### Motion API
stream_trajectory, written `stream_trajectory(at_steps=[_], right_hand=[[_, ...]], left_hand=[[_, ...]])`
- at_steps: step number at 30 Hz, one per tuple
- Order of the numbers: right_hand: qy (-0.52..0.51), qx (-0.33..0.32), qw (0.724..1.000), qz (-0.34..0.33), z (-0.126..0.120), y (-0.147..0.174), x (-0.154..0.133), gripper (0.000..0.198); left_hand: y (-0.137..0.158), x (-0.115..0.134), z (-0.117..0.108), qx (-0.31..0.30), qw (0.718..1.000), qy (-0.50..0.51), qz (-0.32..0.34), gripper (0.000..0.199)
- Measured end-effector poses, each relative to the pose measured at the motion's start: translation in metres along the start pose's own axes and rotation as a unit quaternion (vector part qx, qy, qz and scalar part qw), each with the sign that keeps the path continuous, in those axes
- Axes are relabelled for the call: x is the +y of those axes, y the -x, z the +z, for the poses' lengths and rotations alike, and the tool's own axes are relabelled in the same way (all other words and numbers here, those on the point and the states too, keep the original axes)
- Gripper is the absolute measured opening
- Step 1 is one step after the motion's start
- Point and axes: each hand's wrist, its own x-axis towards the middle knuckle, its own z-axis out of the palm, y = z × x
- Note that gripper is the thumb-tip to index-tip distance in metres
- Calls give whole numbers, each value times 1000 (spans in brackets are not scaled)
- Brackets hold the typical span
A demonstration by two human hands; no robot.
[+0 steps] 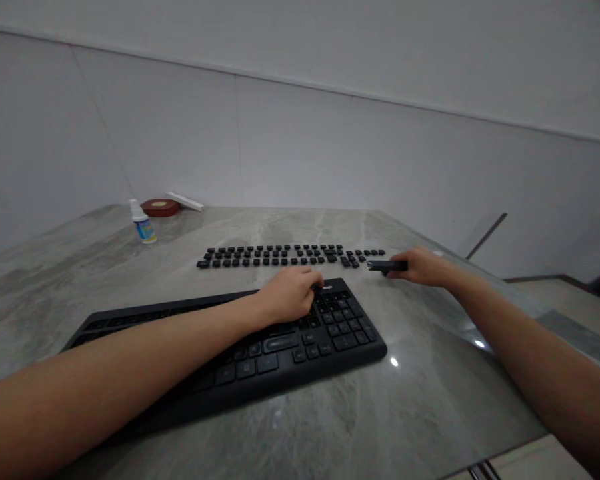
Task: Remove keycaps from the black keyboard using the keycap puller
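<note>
Over the tabletop (430, 407), grasping a black tool (380, 265) in right hand (418, 265); curling left hand (289, 293) over keyboard (347, 323), cannot tell if gripping.

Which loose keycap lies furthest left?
The keycap at the left end of the loose row nearest the keyboard; it reaches further left than the end caps of the two rows behind.

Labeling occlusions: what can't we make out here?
All head view:
Many left keys of keyboard: behind left forearm
What left hand holds, if anything: hidden by itself
Gripped end of black tool: inside right hand
Legends on loose keycaps: too small
</note>
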Motion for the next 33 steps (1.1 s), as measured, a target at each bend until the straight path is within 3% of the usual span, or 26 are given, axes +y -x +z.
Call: stream_trajectory(at_steps=[5, 12, 28, 33], right_hand=[[18, 25, 1000, 2, 5, -2, -1, 29], [47, 50, 998, -15, 7, -6, -3, 21], [62, 55, 996, -40, 12, -10, 4, 25], [58, 54, 996, -42, 15, -12, 7, 35]], left_hand=[[0, 0, 0, 4, 1000, 0, 4, 30], [0, 2, -2, 0, 1000, -1, 1, 30], [0, 3, -2, -3, 1000, -5, -1, 29], [0, 2, -2, -4, 1000, -5, -2, 29]])
